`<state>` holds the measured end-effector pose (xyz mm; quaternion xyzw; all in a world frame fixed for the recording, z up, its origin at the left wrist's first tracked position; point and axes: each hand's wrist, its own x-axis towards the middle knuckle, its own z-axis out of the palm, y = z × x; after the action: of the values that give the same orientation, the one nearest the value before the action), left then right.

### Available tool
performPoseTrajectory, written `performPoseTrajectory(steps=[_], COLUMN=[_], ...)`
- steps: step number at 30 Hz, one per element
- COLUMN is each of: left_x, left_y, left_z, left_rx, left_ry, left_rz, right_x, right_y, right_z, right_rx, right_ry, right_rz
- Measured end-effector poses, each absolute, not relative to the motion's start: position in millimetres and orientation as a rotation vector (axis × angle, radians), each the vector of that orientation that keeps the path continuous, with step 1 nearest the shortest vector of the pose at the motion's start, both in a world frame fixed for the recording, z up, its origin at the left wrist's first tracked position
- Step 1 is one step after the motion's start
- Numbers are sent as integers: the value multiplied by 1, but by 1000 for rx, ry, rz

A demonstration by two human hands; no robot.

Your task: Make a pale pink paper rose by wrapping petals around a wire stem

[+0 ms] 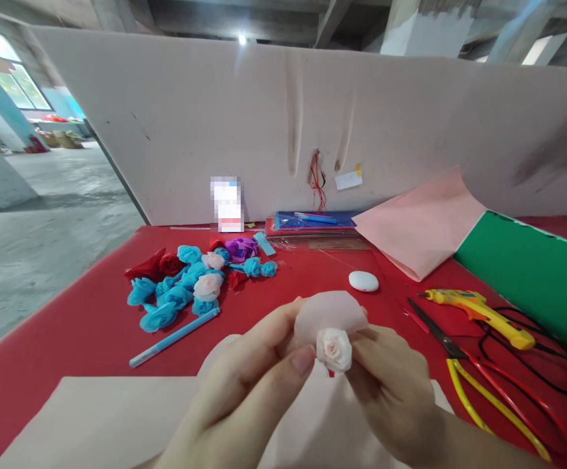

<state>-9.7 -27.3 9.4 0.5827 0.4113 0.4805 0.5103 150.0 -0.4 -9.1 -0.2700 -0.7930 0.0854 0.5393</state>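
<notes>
Low centre, both hands hold one pale paper rose point(334, 348). The left hand point(244, 384) has its grip pinched on the rose's 9 o'clock side and the right hand point(390, 391) on its 3 o'clock side, likely so the outer petal stays wrapped. Other paper flowers point(190, 283) lie loose on the red desk point(68, 339) at 10 o'clock, with no box or tray in view. Scissors point(463, 365) and a glue gun point(478, 309) sit at 3 o'clock, probably for easy reach.

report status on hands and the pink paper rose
Left hand, right hand both pinching pink paper rose. Scissors, glue gun lie to the right, untouched.
</notes>
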Motion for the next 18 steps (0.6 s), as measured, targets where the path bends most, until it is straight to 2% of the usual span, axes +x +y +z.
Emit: performPoseTrajectory(steps=[5, 11, 18], left_x=[-15, -17, -3], left_y=[-26, -26, -18], left_z=[10, 2, 17], left_rx=[1594, 1552, 1709], left_ry=[974, 1017, 950], left_rz=[1083, 1016, 1158], right_x=[149, 147, 148], right_y=[-1, -2, -2], right_z=[-11, -13, -14], right_rx=[-670, -700, -719], right_ry=[-1866, -1845, -1786], right_rz=[237, 237, 392])
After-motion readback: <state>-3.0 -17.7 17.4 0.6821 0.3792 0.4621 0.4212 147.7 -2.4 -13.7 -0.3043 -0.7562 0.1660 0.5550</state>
